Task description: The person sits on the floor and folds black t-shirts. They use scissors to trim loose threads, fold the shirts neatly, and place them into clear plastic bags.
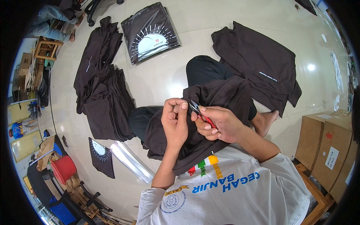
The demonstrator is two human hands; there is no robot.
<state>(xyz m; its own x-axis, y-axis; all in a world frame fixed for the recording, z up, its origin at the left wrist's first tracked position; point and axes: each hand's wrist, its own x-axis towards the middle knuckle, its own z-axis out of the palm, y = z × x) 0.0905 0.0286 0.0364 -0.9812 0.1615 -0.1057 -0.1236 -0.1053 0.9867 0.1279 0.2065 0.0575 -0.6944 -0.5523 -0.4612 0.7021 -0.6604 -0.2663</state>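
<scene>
My right hand (220, 123) holds small thread snips (195, 107) with red handles and metal blades. The blade tips point toward my left hand (175, 121), beside the raised edge of a dark brown garment (225, 94). My left thumb and index finger pinch together at that edge. Whether a loose thread lies between them is too small to tell. The garment spreads across my lap and crossed legs, over dark trousers (206, 70). Its lower part hangs over the front of my white printed shirt (230, 191).
Left are stacked dark garments (108, 109); ahead lies a bagged, printed garment (152, 33). More dark garments (258, 56) lie right. Clear plastic sleeves (132, 161) and a folded printed garment (102, 159) lie near-left. Cardboard boxes (323, 143) stand right. Another person's legs (53, 25) show far left.
</scene>
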